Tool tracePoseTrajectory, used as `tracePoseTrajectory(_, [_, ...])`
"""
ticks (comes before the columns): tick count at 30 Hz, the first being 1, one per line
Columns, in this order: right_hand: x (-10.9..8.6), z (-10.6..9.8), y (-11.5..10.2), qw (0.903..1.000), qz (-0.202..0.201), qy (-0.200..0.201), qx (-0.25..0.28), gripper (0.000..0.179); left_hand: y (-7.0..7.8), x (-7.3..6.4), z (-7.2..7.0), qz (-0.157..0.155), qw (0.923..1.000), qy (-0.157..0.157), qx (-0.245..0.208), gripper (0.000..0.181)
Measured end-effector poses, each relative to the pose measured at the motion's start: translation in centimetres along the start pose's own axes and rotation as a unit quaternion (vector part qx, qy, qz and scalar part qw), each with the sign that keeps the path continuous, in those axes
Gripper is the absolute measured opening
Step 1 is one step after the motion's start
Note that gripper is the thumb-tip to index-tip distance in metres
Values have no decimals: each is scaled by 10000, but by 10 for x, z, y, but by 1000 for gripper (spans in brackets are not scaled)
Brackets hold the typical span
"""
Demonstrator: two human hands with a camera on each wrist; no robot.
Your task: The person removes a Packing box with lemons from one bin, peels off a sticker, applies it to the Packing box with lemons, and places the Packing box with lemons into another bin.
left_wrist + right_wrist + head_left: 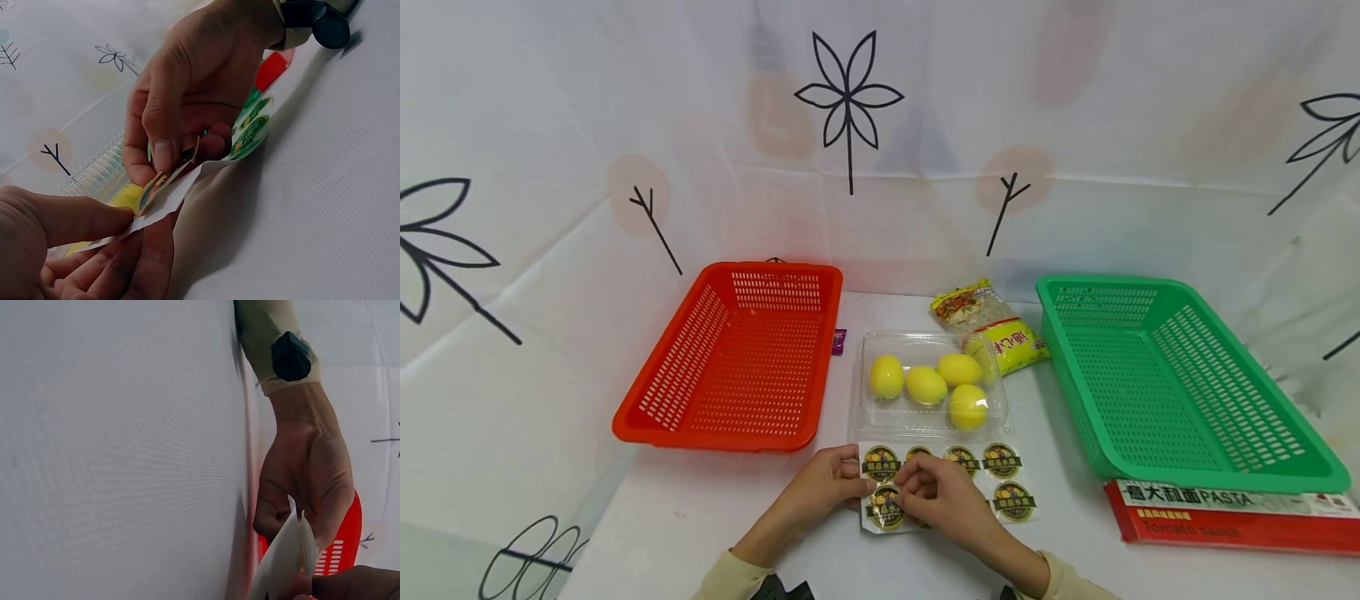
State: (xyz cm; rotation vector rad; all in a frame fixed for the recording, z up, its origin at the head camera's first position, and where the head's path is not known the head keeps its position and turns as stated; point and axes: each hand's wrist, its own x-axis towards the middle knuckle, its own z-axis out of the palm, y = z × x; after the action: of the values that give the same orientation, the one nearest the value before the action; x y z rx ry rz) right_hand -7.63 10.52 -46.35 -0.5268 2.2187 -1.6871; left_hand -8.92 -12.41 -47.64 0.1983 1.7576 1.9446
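Cream fabric sleeves [737,577] entered at the head view's lower edge, cut off there. Beyond them, the left hand [820,482] pinched the left edge of a white paper sheet [170,203] of round black-and-gold stickers, thumb on top and fingers beneath. The right hand [946,500] held one round sticker [152,192] between thumb and fingers, its edge raised from the backing; that hand covered part of the lower row, so those stickers could not be fully made out.

To the right, a long red-and-white pasta carton [1225,523] ran out of the frame, its upper edge overlapped by the green rectangular plastic basket [1138,400].

Just past the sheet stood a clear plastic clamshell box [917,432] with four distinct yellow oval fruits [927,385]; whether a further yellow patch in its far right corner was fruit or bag could not be told. A red rectangular plastic basket [737,383] stood left, mostly hiding a small purple packet [838,342]. Bare white tabletop [715,517] lay open left of the hands, with narrower strips flanking the box. Farther back, a yellow-and-clear food bag [1011,342] met the box's corner before the printed white cloth [917,225].
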Motion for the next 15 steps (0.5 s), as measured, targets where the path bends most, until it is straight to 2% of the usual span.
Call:
tracePoseTrajectory(12, [-1, 0, -2, 9998, 87, -37, 192, 10, 1, -1, 0, 10, 9999, 21, 122, 40])
tracePoseTrajectory(15, [-1, -1, -2, 9995, 86, -68, 291, 9, 3, -3, -2, 2, 9994, 19, 356, 36])
